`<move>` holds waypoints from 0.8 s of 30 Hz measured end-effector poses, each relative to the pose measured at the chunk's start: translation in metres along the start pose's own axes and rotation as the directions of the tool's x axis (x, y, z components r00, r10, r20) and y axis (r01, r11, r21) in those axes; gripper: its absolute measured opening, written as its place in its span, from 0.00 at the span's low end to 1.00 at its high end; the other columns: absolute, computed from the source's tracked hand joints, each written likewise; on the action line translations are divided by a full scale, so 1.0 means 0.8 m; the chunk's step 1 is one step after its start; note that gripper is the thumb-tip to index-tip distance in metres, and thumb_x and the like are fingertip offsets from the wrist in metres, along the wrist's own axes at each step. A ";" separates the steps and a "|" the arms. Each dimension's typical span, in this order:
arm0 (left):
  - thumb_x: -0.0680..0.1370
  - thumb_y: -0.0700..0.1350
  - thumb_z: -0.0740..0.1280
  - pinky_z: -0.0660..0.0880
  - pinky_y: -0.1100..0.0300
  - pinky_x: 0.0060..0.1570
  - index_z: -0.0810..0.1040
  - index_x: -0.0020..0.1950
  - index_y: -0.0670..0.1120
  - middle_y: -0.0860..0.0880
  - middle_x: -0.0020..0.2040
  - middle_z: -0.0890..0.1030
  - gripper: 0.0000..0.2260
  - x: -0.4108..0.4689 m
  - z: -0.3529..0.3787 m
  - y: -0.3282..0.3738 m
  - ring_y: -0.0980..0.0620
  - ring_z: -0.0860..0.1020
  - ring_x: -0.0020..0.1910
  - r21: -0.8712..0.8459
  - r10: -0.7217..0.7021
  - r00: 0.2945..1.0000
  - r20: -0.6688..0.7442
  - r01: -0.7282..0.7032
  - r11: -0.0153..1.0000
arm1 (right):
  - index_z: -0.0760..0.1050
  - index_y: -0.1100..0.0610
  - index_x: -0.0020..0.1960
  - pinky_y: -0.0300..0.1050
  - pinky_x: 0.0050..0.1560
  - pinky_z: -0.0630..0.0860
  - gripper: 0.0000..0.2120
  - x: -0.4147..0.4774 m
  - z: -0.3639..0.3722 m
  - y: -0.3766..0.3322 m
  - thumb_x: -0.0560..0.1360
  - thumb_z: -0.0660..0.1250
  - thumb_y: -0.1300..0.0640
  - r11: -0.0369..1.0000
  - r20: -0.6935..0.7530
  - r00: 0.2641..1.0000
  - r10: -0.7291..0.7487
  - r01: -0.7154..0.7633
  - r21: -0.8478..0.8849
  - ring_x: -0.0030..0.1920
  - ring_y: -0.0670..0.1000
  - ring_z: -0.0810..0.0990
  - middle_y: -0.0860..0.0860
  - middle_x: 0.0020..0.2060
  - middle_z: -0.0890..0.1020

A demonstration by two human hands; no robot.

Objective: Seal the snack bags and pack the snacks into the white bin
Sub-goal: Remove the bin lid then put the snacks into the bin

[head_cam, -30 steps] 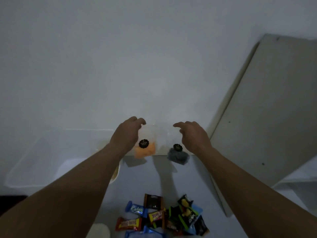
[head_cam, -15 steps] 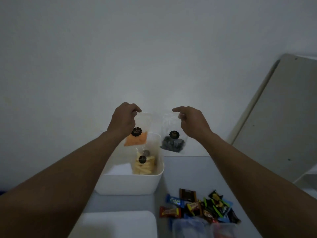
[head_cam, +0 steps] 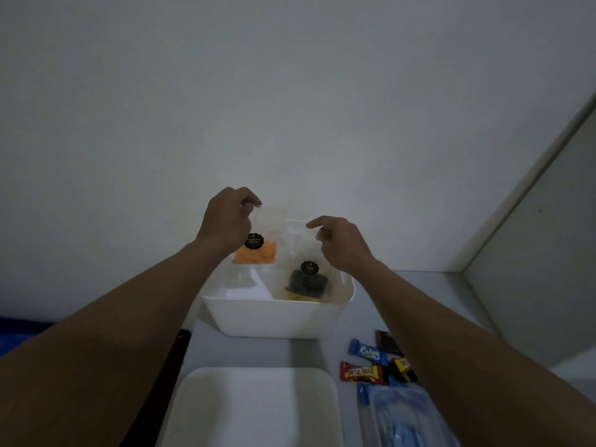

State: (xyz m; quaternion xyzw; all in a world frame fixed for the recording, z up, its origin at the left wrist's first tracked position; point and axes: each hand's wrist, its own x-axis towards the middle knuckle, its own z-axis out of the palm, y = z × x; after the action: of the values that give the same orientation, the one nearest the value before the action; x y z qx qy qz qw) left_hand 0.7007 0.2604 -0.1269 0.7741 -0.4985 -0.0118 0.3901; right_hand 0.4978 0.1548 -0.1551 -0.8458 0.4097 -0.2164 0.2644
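key relation: both bags hang straight down from our pinches, long axis vertical, directly over the rectangular white plastic bin, so the drop is basically just down.

left hand: our left hand is closed in a fingertip pinch on the top edge of the clear zip bag of orange snacks with a black round sticker. It hangs above the bin's left half, its bottom clear of the rim.

right hand: our right hand pinches the top corner of the clear zip bag of dark snacks with a black sticker, index finger sticking out. This one's lower, its bottom already inside the bin on the right side, over something yellowish we can't make out.

nearer hand: we'd say right goes first.

seals: can't tell if the zips are fully shut, too dim.

surface: pale grey tabletop, bin sitting at the far edge by the wall; a flat white lid or tray near us.

room: small wrapped candy bars and a bluish clear plastic bag on the right, well apart from the bin, not yet packed.
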 end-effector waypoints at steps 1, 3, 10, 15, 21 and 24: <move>0.81 0.37 0.59 0.66 0.61 0.48 0.81 0.52 0.47 0.47 0.51 0.77 0.11 -0.002 0.004 -0.006 0.52 0.72 0.50 -0.003 -0.006 1.000 0.007 0.006 1.000 | 0.80 0.50 0.59 0.44 0.52 0.78 0.24 0.001 0.012 0.006 0.74 0.57 0.71 1.000 0.030 0.999 0.012 -0.012 -0.009 0.49 0.50 0.80 0.49 0.46 0.81; 0.81 0.37 0.60 0.66 0.61 0.49 0.81 0.51 0.47 0.46 0.51 0.78 0.11 -0.006 0.012 -0.017 0.52 0.73 0.50 -0.007 -0.011 1.000 0.021 0.011 1.000 | 0.80 0.49 0.59 0.44 0.52 0.78 0.23 0.005 0.033 0.018 0.75 0.58 0.70 0.999 0.084 0.996 0.032 -0.028 -0.045 0.50 0.50 0.81 0.49 0.47 0.81; 0.81 0.35 0.60 0.68 0.62 0.49 0.81 0.49 0.48 0.47 0.52 0.79 0.12 -0.020 0.041 -0.030 0.52 0.74 0.50 -0.093 -0.036 0.995 0.092 0.045 0.995 | 0.76 0.50 0.63 0.48 0.56 0.77 0.18 0.034 0.056 0.050 0.77 0.62 0.64 0.951 0.115 0.992 0.047 -0.009 -0.310 0.56 0.54 0.80 0.52 0.56 0.82; 0.80 0.36 0.61 0.68 0.67 0.43 0.81 0.48 0.49 0.51 0.50 0.78 0.12 -0.021 0.071 -0.022 0.53 0.75 0.49 -0.148 -0.040 0.985 0.167 0.065 0.987 | 0.77 0.52 0.64 0.50 0.58 0.76 0.15 0.040 0.043 0.071 0.79 0.63 0.60 0.950 0.052 0.998 0.022 -0.004 -0.311 0.59 0.55 0.77 0.54 0.57 0.82; 0.80 0.36 0.60 0.67 0.66 0.34 0.81 0.49 0.48 0.51 0.47 0.78 0.12 -0.020 0.120 -0.004 0.58 0.72 0.37 -0.209 -0.085 0.952 0.294 0.151 0.966 | 0.67 0.62 0.72 0.52 0.66 0.69 0.21 0.026 0.026 0.109 0.84 0.52 0.52 0.947 0.139 0.986 0.093 -0.045 -0.317 0.69 0.59 0.70 0.59 0.67 0.74; 0.80 0.35 0.60 0.67 0.68 0.36 0.82 0.48 0.48 0.50 0.47 0.79 0.13 -0.026 0.150 -0.004 0.55 0.76 0.43 -0.187 -0.100 0.935 0.341 0.172 0.967 | 0.57 0.60 0.79 0.50 0.69 0.65 0.26 0.015 0.017 0.112 0.85 0.48 0.49 0.969 0.244 0.956 0.165 -0.111 -0.219 0.72 0.59 0.68 0.59 0.73 0.69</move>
State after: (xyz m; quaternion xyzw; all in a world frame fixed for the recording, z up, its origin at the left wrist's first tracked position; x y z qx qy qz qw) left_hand 0.6439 0.2062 -0.2205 0.7474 -0.4973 -0.2213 0.3809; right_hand 0.4608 0.1022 -0.2197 -0.8585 0.4498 -0.0416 0.2428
